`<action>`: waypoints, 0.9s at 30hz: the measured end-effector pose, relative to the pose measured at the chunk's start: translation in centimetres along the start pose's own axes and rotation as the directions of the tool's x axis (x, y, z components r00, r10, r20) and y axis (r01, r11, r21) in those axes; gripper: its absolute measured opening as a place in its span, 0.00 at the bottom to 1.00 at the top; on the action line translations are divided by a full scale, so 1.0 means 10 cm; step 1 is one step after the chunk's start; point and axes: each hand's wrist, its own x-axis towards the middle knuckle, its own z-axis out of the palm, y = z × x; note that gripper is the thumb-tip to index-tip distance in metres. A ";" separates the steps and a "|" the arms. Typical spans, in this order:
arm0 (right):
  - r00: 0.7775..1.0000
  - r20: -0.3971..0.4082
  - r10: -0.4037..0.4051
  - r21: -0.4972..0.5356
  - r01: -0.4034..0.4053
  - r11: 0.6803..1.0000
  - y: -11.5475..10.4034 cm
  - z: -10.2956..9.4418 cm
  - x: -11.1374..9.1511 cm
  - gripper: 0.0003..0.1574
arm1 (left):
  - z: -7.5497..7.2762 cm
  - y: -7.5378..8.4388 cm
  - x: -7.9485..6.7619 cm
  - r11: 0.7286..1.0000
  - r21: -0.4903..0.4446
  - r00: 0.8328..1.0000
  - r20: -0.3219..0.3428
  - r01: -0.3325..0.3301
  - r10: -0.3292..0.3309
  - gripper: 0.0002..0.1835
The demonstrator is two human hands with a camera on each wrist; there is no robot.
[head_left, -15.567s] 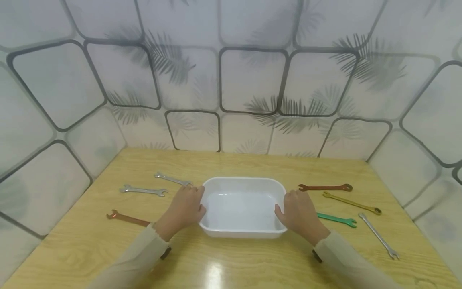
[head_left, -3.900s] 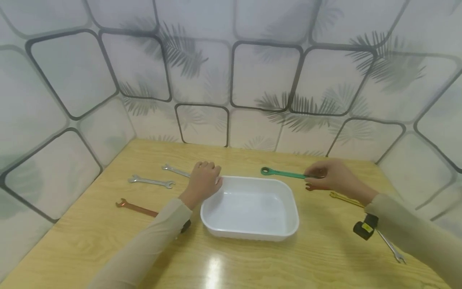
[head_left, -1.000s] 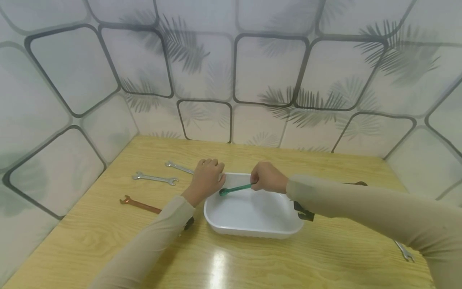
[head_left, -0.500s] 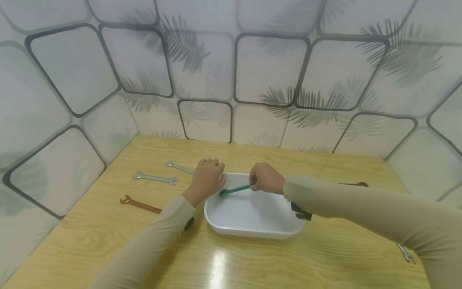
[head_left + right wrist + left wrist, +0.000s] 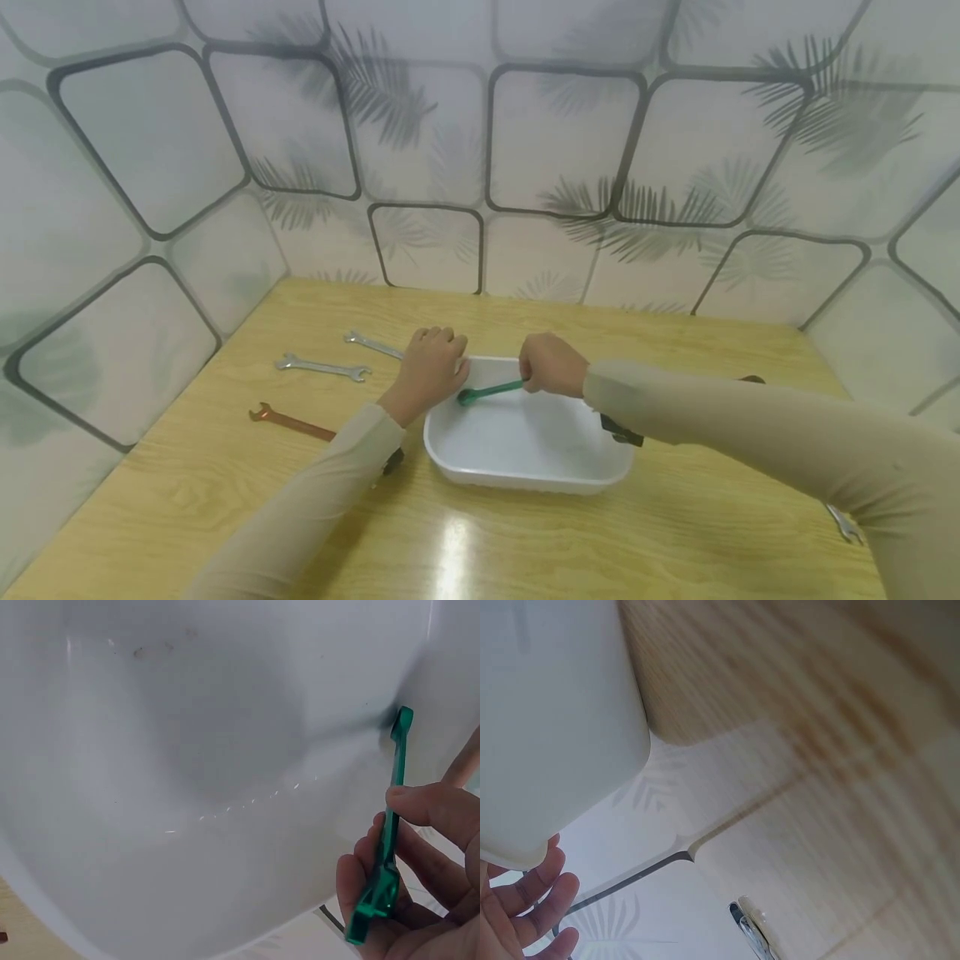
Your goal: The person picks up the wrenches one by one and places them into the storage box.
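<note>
A white tub [image 5: 525, 482] sits on the wooden table. My left hand [image 5: 430, 371] grips its left back corner, thumb on the inner side; in the left wrist view, the curled fingers [image 5: 547, 896] show below the rim. My right hand [image 5: 553, 365] holds a green wrench [image 5: 491, 391] above the tub's back half. Its ring end slants down to the left, close to the tub's inner left wall. In the right wrist view, thumb and fingers pinch the green wrench [image 5: 397, 769] along its handle, and its open-jaw end lies over the palm.
Left of the tub lie two silver wrenches [image 5: 322, 367] and a copper-red wrench [image 5: 292, 422], partly behind the left sleeve. The right sleeve covers most of the right side; a red-brown wrench end [image 5: 752, 380] and a silver wrench end [image 5: 843, 523] show. Patterned walls [image 5: 562, 142] enclose the table.
Earlier both hands held the tub. The right hand let go, took the green wrench from the right and brought it left into the tub. Over the last second both hands stay almost still.
</note>
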 end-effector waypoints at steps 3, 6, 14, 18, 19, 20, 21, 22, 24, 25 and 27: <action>1.000 0.001 -0.009 -0.026 0.009 1.000 0.01 0.00 0.01 0.03 | -0.01 0.00 0.00 1.000 -0.005 1.000 0.009 0.004 -0.003 0.08; 1.000 0.005 -0.012 -0.050 0.012 0.999 0.00 0.00 0.01 0.05 | -0.03 0.01 0.01 1.000 -0.017 1.000 0.024 0.010 -0.010 0.08; 0.999 0.023 -0.035 -0.161 0.038 0.986 -0.02 0.02 0.00 0.08 | -0.04 0.01 0.02 1.000 -0.019 0.998 0.052 0.018 -0.017 0.08; 0.999 0.029 -0.040 -0.220 0.046 0.974 -0.03 0.04 0.03 0.10 | -0.05 0.01 0.02 1.000 -0.022 0.999 0.038 0.012 -0.011 0.08; 0.999 0.031 -0.040 -0.234 0.046 0.971 -0.03 0.04 0.04 0.10 | -0.05 0.01 0.02 1.000 -0.022 0.999 0.035 0.011 -0.010 0.08; 0.999 0.032 -0.035 -0.246 0.041 0.969 -0.03 0.05 0.05 0.10 | -0.05 0.01 0.02 1.000 -0.021 0.999 0.032 0.011 -0.011 0.08; 0.999 0.031 -0.035 -0.261 0.042 0.964 -0.03 0.06 0.06 0.10 | -0.05 0.01 0.02 1.000 -0.021 0.999 0.033 0.013 -0.012 0.08; 0.999 0.032 -0.033 -0.276 0.040 0.960 -0.03 0.08 0.07 0.10 | -0.05 0.01 0.01 1.000 -0.021 0.999 0.034 0.013 -0.013 0.08; 0.999 0.032 -0.030 -0.303 0.038 0.952 -0.02 0.11 0.10 0.11 | -0.05 0.01 0.01 1.000 -0.019 0.999 0.038 0.015 -0.014 0.08; 0.999 0.032 -0.029 -0.312 0.038 0.949 -0.02 0.13 0.11 0.11 | -0.05 0.01 0.01 1.000 -0.019 0.999 0.039 0.015 -0.015 0.08; 0.999 0.029 -0.037 -0.332 0.045 0.942 0.00 0.16 0.13 0.11 | -0.05 0.01 0.01 1.000 -0.019 0.999 0.043 0.015 -0.015 0.08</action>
